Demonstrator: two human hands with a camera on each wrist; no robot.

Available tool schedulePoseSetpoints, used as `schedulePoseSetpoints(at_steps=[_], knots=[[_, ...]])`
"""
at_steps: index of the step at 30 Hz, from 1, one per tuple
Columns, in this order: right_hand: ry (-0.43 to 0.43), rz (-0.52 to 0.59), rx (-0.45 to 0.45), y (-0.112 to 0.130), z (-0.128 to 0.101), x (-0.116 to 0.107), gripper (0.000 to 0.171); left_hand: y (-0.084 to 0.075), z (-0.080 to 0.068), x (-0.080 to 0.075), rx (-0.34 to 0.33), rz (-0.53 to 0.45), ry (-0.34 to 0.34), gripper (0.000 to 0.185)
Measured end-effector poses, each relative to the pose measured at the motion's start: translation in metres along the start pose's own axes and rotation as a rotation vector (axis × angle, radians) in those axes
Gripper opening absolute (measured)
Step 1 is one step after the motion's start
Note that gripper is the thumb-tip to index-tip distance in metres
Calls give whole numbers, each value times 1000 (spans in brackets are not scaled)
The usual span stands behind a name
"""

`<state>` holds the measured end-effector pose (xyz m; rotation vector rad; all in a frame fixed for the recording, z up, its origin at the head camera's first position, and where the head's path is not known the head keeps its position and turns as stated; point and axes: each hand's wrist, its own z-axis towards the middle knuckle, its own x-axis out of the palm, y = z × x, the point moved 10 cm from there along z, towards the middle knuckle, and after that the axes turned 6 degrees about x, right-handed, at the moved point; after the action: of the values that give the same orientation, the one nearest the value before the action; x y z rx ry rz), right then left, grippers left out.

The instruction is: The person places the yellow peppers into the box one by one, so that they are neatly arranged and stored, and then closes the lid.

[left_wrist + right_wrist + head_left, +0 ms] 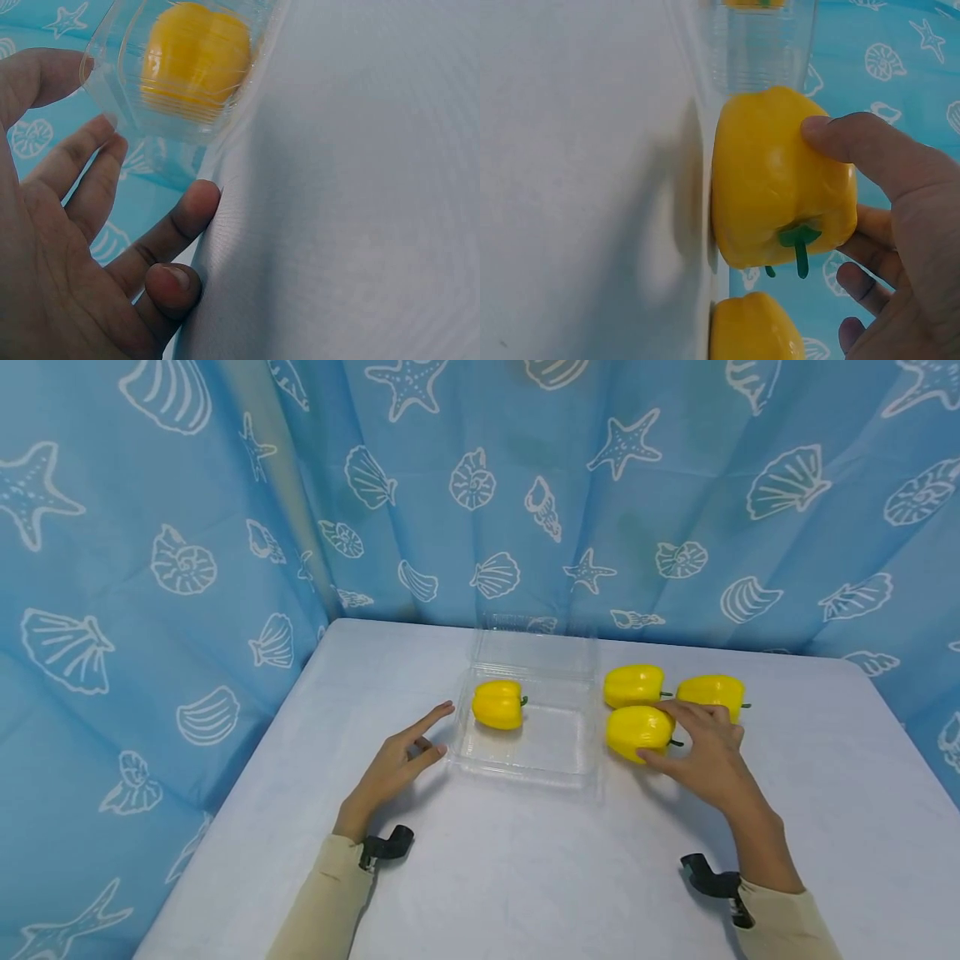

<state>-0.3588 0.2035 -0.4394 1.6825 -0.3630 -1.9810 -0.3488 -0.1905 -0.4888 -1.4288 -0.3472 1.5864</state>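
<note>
My right hand [708,756] grips a yellow bell pepper [637,732] on the table, right of a clear plastic clamshell box [551,766]. In the right wrist view the thumb presses one side of this pepper [776,172], with fingers around the other side. Inside the open box, toward its left, lies another yellow bell pepper [497,704]. My left hand [393,768] is at the box's left edge, fingers spread and holding nothing. Its fingertips come close to the clear wall in the left wrist view; whether they touch it I cannot tell.
Two more yellow bell peppers lie beyond my right hand, one [633,685] just behind the gripped pepper and one [711,692] farther right. The box lid [534,652] is folded back toward the blue shell-patterned curtain [517,527]. A white cloth covers the table [525,877].
</note>
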Motion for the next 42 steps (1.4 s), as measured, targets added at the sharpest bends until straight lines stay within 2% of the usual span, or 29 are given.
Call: schedulePoseSetpoints(at_steps=[16, 32, 42], knots=[[-90, 24, 13, -2, 2, -22, 72, -1, 0, -1, 3, -16, -4, 60], [-93, 17, 31, 9, 10, -22, 74, 3, 0, -2, 15, -7, 5, 59], [-120, 64, -5, 25, 17, -22, 72, 3, 0, 0, 6, -20, 11, 59]])
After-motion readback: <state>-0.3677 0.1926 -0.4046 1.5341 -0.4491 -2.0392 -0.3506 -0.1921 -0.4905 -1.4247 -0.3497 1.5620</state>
